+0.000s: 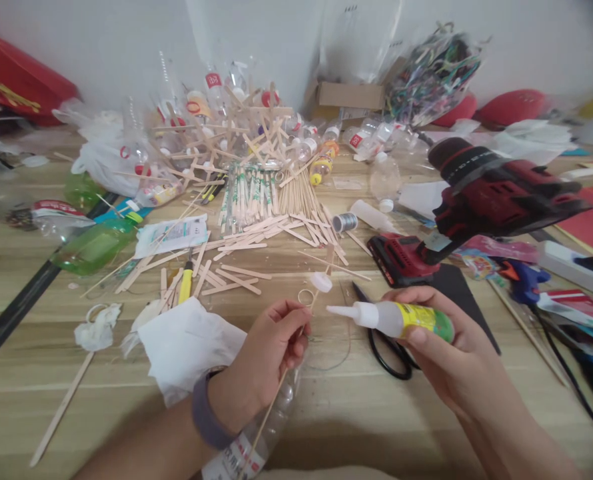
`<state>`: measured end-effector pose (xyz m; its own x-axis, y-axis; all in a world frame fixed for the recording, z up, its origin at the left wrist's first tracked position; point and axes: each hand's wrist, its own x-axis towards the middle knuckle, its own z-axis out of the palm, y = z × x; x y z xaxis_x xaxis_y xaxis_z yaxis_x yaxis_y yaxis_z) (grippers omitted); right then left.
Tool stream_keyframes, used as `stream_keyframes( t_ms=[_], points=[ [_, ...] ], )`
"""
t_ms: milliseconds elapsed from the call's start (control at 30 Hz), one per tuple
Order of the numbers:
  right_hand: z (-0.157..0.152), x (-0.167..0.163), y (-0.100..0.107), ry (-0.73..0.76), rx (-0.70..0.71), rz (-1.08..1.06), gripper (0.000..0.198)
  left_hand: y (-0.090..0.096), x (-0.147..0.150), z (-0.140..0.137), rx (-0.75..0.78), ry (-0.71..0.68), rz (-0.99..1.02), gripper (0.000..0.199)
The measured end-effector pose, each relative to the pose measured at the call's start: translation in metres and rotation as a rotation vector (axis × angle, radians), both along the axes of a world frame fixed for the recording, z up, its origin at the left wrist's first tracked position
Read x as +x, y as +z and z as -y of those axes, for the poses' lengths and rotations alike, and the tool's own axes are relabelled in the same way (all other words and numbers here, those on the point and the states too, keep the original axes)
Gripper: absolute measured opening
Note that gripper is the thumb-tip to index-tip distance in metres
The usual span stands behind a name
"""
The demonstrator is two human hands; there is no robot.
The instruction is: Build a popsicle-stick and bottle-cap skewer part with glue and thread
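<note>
Our left hand [276,343] pinches a slanting bamboo skewer [272,403] below a white cap [321,282]; right of the skewer, our right hand [454,347] grips a sideways glue bottle [401,320], nozzle [344,311] pointing toward it.

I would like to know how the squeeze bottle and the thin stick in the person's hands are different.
The squeeze bottle is in the right hand; the thin stick is in the left hand. The squeeze bottle is thick, the thin stick far narrower. The squeeze bottle has a white nozzle and a yellow-and-green label; the thin stick is plain wood colour. Both are held.
</note>
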<state>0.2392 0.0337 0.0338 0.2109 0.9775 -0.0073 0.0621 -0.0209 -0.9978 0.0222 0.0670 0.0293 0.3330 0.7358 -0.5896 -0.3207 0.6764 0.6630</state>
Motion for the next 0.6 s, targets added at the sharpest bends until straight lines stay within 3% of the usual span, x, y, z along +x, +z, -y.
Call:
stream_keyframes(
  t_ms=[200,400,600],
  points=[
    [-0.010,-0.009,0.003,-0.054,-0.047,-0.119,0.039,0.002,0.001,-0.002,0.009,-0.002,-0.015,0.021],
    [-0.012,-0.007,0.000,0.016,-0.026,0.033,0.035,0.000,0.002,-0.002,0.011,0.009,-0.015,0.024],
    [-0.015,-0.007,0.010,0.072,0.031,0.201,0.028,-0.001,0.002,-0.002,0.008,0.008,-0.023,0.023]
  ],
)
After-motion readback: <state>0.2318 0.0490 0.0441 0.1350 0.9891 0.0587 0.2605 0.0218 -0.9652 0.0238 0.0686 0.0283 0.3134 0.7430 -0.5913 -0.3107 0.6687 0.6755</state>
